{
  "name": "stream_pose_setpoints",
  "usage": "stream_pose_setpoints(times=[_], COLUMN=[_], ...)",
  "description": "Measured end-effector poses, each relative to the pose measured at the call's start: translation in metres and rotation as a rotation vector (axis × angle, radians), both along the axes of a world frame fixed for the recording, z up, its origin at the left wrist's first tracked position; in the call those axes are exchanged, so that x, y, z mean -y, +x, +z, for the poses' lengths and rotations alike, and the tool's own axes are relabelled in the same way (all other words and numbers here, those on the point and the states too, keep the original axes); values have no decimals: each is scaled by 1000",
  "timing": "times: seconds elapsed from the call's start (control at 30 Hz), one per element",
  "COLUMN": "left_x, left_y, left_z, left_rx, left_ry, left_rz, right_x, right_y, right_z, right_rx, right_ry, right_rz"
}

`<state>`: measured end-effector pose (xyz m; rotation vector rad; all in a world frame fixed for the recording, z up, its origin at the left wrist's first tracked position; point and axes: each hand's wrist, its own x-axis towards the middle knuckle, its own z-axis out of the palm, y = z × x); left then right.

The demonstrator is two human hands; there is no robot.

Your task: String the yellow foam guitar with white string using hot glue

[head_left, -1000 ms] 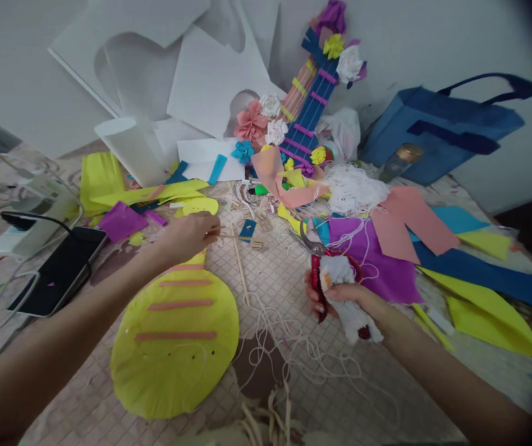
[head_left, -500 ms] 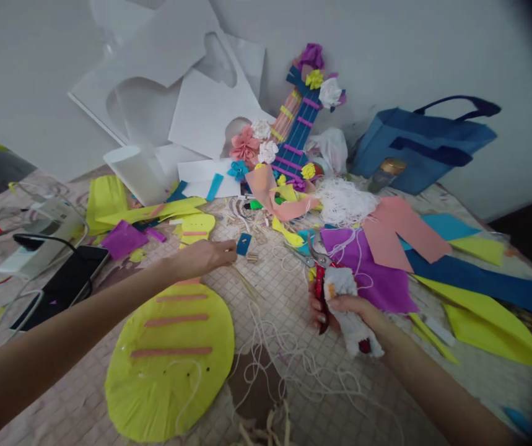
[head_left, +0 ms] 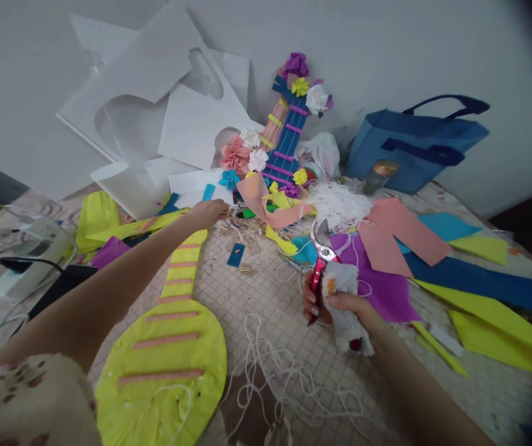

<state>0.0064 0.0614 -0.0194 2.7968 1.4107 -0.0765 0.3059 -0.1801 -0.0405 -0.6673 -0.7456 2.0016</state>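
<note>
Red-handled shears point(head_left: 320, 263) stand nearly upright just at 3 o'clock of the table's point(head_left: 266, 291) middle, with the short blades pointing to 12 o'clock and close together. The right hand point(head_left: 335, 306) is clamped around the handles, and the same grip presses a white cloth point(head_left: 345, 280) against them. The cloth's stained end hangs out below the fist, towards 6 o'clock.

The left hand point(head_left: 207, 214) is stretched far out towards 11 o'clock, well apart from the right. Its fingertips lie at a scatter of small wooden sticks point(head_left: 240, 226); whether they pinch one I cannot tell. Under that forearm lies a yellow guitar cut-out point(head_left: 168, 353) with pink strips, its round body at 7 o'clock. Loose white string point(head_left: 270, 365) curls at 6 o'clock. A purple sheet point(head_left: 384, 288) lies just at 3 o'clock of the shears. A flower-decked paper guitar point(head_left: 287, 139) leans on the wall at 12 o'clock, and a blue bag point(head_left: 414, 145) sits at 2 o'clock.
</note>
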Motion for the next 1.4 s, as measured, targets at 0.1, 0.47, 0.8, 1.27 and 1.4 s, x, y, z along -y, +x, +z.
stream_pose_setpoints(times=[0.1, 0.47, 0.8, 1.27, 1.4], left_x=[-11, 39, 62, 131, 145], left_y=[5, 29, 49, 29, 20], left_z=[-9, 3, -11, -7, 1], left_rx=[-1, 132, 189, 342, 664], left_ry=[-3, -26, -122, -173, -569], left_rz=[29, -26, -98, -3, 116], right_x=[2, 0, 5, 16, 20], right_y=[2, 7, 4, -8, -14], right_z=[2, -18, -11, -5, 3], right_rx=[20, -9, 22, 84, 209], right_ry=[-13, -35, -41, -75, -62], right_rz=[-13, 17, -34, -82, -100])
